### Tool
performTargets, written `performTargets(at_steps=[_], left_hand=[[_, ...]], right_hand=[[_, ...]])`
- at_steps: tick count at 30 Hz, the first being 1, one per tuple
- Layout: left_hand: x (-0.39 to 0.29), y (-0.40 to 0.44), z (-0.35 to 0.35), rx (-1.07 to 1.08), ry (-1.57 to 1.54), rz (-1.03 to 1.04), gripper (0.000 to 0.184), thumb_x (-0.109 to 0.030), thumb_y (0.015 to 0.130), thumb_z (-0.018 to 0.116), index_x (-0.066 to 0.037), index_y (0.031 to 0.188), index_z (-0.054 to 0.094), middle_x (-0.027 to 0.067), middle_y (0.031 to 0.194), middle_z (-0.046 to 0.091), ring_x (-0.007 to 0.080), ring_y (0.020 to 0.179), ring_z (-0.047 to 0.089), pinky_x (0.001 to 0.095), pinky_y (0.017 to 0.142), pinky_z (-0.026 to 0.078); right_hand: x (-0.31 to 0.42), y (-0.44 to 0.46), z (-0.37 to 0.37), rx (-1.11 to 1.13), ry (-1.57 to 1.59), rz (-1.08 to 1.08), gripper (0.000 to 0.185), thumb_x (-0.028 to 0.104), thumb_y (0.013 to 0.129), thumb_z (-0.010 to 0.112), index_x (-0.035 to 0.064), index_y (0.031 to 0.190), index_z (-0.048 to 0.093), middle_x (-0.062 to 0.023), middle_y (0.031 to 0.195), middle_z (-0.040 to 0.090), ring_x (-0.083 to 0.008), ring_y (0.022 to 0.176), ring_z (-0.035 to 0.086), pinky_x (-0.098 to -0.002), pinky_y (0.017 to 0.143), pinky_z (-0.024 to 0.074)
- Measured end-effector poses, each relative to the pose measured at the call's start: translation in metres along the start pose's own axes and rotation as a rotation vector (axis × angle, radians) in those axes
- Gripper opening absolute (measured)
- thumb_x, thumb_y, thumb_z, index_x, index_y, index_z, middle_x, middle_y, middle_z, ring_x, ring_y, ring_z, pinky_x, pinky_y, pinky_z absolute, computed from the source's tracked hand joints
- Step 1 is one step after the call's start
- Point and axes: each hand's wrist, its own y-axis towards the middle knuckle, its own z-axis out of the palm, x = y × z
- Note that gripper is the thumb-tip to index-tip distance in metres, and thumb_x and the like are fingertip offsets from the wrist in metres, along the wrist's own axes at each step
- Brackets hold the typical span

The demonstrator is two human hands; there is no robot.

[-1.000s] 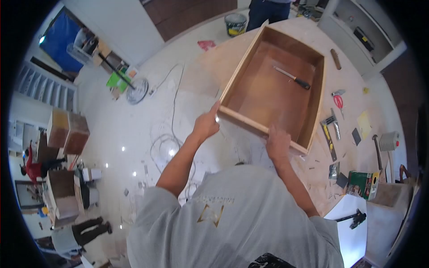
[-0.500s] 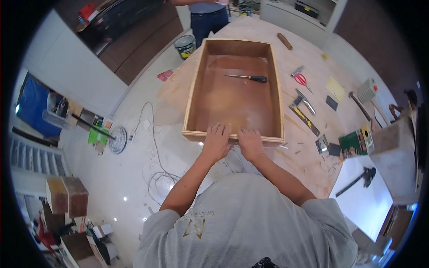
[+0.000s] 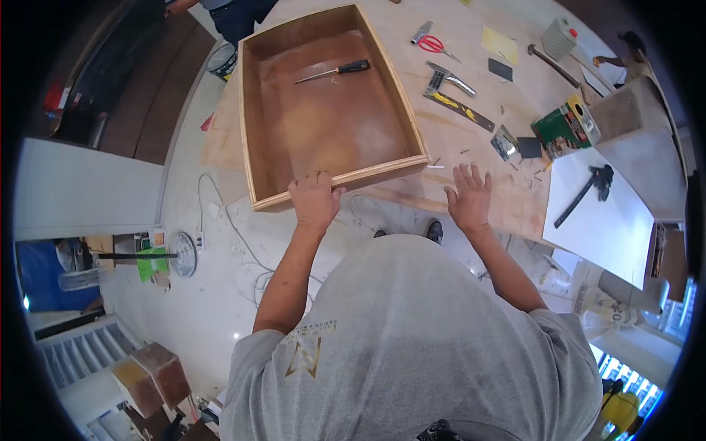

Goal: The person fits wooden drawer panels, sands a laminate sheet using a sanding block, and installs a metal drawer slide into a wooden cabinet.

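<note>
A wooden drawer box [image 3: 379, 170] with pale plywood edges sits on the work table, open side up and turned at an angle. Inside it lies a screwdriver [image 3: 351, 67] with a black handle, its shaft pointing left. My left hand [image 3: 314, 200] grips the drawer's near wall, fingers hooked over the rim and thumb on the outer side. To the right of the drawer, my right hand [image 3: 470, 198] is spread at the table's near edge, apart from the box and holding nothing. A thin white stick [image 3: 435, 167] is close to its fingers.
Right of the drawer lie red-handled scissors [image 3: 432, 45], a try square [image 3: 460, 110], a hammer [image 3: 553, 65], sandpaper [image 3: 500, 70] and a green can [image 3: 565, 126]. A white board [image 3: 581, 209] carries a black tool. Another person [image 3: 237, 16] stands beyond the table.
My right hand has let go of the drawer's near wall and moved right, opening. The drawer now appears turned and farther left; the view has also shifted. My left hand stays on its rim.
</note>
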Motion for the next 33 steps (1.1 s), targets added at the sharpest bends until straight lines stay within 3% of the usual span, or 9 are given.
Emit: performTargets(at_steps=[3,7,13,16,19,22,25,28,33], left_hand=[[-0.001,0.001,-0.001,0.022,0.019,0.008,0.039,-0.037,0.076,0.080,-0.011,0.100,0.065,0.0087,0.096,0.067,0.0301,0.090,0.062,0.0469,0.082,0.040],[0.000,0.002,-0.001,0.078,0.053,0.002,0.039,-0.039,0.077,0.079,-0.011,0.100,0.066,0.0089,0.096,0.066,0.0309,0.090,0.063,0.0470,0.079,0.041],[-0.009,0.025,-0.030,0.455,-0.008,-0.088,0.033,-0.034,0.074,0.080,-0.007,0.087,0.068,0.0176,0.088,0.069,0.0376,0.086,0.067,0.0486,0.075,0.048],[-0.017,0.018,-0.066,0.773,-0.157,0.054,0.029,-0.028,0.072,0.080,-0.003,0.082,0.068,0.0219,0.086,0.069,0.0403,0.087,0.066,0.0472,0.076,0.050],[-0.033,-0.020,-0.089,0.989,-0.533,0.033,0.027,-0.024,0.073,0.078,-0.002,0.087,0.070,0.0230,0.087,0.069,0.0420,0.088,0.066,0.0479,0.079,0.051],[-0.056,-0.047,-0.047,0.948,-0.584,0.196,0.028,-0.018,0.076,0.074,-0.001,0.098,0.069,0.0229,0.089,0.069,0.0421,0.091,0.066,0.0482,0.083,0.052],[-0.089,-0.041,-0.030,0.847,-0.555,0.237,0.035,-0.014,0.080,0.070,-0.001,0.112,0.065,0.0227,0.097,0.068,0.0419,0.094,0.065,0.0481,0.085,0.052],[-0.126,-0.030,-0.033,0.758,-0.587,0.226,0.041,-0.014,0.078,0.074,-0.002,0.116,0.063,0.0218,0.104,0.068,0.0403,0.098,0.064,0.0470,0.086,0.051],[-0.196,-0.013,-0.047,0.762,-0.498,0.227,0.042,-0.012,0.080,0.073,-0.001,0.119,0.062,0.0221,0.108,0.067,0.0403,0.103,0.063,0.0474,0.089,0.050]], right_hand=[[0.009,0.015,0.009,-0.066,0.335,0.111,0.073,0.017,0.082,0.075,0.0039,0.147,0.045,-0.0190,0.142,0.057,-0.0414,0.134,0.049,-0.0508,0.111,0.0373],[0.039,0.043,0.034,0.182,0.818,0.282,0.080,0.017,0.081,0.078,0.0029,0.150,0.040,-0.0191,0.137,0.060,-0.0291,0.125,0.059,-0.0375,0.099,0.0488],[0.028,0.034,0.066,0.098,1.407,0.215,0.062,0.025,0.087,0.074,-0.0004,0.140,0.054,-0.0204,0.125,0.066,-0.0234,0.112,0.065,-0.0344,0.097,0.0486],[0.017,0.007,-0.010,0.469,1.211,0.506,0.046,0.027,0.094,0.067,-0.0025,0.129,0.064,-0.0128,0.114,0.070,-0.0173,0.101,0.064,-0.0307,0.092,0.0493],[-0.001,-0.041,-0.033,0.433,1.262,0.509,0.049,0.041,0.096,0.065,0.0005,0.125,0.068,-0.0095,0.112,0.071,-0.0169,0.107,0.064,-0.0322,0.092,0.0485],[-0.010,-0.069,-0.043,0.500,1.271,0.728,0.055,0.048,0.099,0.059,0.0040,0.132,0.064,-0.0088,0.119,0.069,-0.0191,0.111,0.064,-0.0341,0.093,0.0475],[-0.010,-0.074,-0.059,0.289,1.505,0.820,0.050,0.030,0.099,0.063,-0.0012,0.138,0.056,-0.0077,0.117,0.065,-0.0148,0.105,0.060,-0.0274,0.092,0.0468],[-0.029,-0.070,-0.067,0.127,1.457,0.636,0.063,0.026,0.098,0.065,-0.0017,0.149,0.041,-0.0131,0.141,0.053,-0.0212,0.124,0.055,-0.0324,0.103,0.0436],[-0.092,-0.089,-0.074,0.059,1.510,0.525,0.074,0.021,0.095,0.069,-0.0021,0.155,0.031,-0.0181,0.155,0.040,-0.0310,0.138,0.045,-0.0393,0.112,0.0387]])
